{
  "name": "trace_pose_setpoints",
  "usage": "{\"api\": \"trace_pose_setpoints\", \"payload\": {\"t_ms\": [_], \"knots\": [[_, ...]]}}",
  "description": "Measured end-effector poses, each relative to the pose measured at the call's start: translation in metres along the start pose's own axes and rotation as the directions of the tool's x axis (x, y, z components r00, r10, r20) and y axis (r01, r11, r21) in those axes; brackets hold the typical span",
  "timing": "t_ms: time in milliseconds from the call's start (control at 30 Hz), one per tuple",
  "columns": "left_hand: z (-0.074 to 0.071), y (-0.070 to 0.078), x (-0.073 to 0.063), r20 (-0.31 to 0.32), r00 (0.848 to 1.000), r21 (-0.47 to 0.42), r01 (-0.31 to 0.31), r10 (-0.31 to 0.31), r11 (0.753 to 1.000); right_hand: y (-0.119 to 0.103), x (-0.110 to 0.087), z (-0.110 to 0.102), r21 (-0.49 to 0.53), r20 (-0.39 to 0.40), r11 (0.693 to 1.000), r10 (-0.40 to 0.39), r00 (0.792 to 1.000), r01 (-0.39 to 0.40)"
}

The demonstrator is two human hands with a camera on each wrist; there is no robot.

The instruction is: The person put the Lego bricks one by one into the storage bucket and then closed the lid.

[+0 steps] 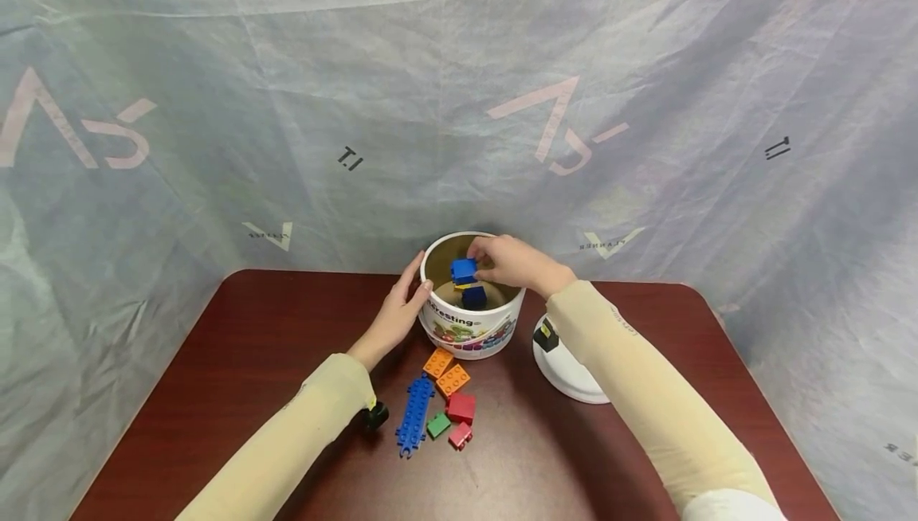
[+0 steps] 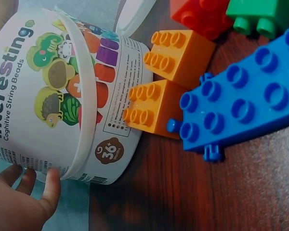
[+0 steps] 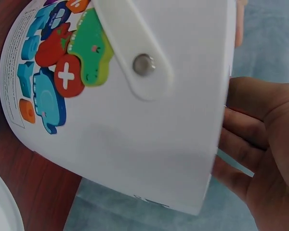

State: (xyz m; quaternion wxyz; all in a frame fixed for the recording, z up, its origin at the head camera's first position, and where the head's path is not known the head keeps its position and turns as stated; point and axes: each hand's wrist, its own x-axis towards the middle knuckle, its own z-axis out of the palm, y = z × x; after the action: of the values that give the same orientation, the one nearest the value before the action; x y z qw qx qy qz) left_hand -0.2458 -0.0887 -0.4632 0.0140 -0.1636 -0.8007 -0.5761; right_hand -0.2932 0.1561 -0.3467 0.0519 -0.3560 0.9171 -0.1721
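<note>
A white bucket with printed toy pictures and a handle stands at the table's back. My left hand rests against its outer left side, thumb near the rim, fingers spread on the wall; the left wrist view shows these fingers touching the printed wall. My right hand reaches over the right rim and pinches a blue toy brick inside the bucket's mouth. Beneath that brick, a dark blue block and a bit of yellow show. In the right wrist view, the bucket wall hides the right fingertips and the brick.
In front of the bucket lie two orange bricks, a long blue studded base, two red bricks and a green brick. A white lid lies to the right, under the right forearm. Grey sheeting hangs behind the table.
</note>
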Motion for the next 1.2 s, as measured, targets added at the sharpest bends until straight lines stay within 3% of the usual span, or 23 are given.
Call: {"api": "trace_pose_setpoints", "payload": {"t_ms": [700,1200], "knots": [[0.001,0.001,0.000,0.008,1.000,0.001,0.013,-0.013,1.000,-0.002,0.010,0.022,-0.063,0.077,0.998,0.027,0.997,-0.022],[0.001,0.000,0.000,0.010,1.000,0.006,0.014,-0.014,1.000,-0.007,0.005,0.020,-0.056,0.086,0.998,-0.005,0.996,0.010]]}}
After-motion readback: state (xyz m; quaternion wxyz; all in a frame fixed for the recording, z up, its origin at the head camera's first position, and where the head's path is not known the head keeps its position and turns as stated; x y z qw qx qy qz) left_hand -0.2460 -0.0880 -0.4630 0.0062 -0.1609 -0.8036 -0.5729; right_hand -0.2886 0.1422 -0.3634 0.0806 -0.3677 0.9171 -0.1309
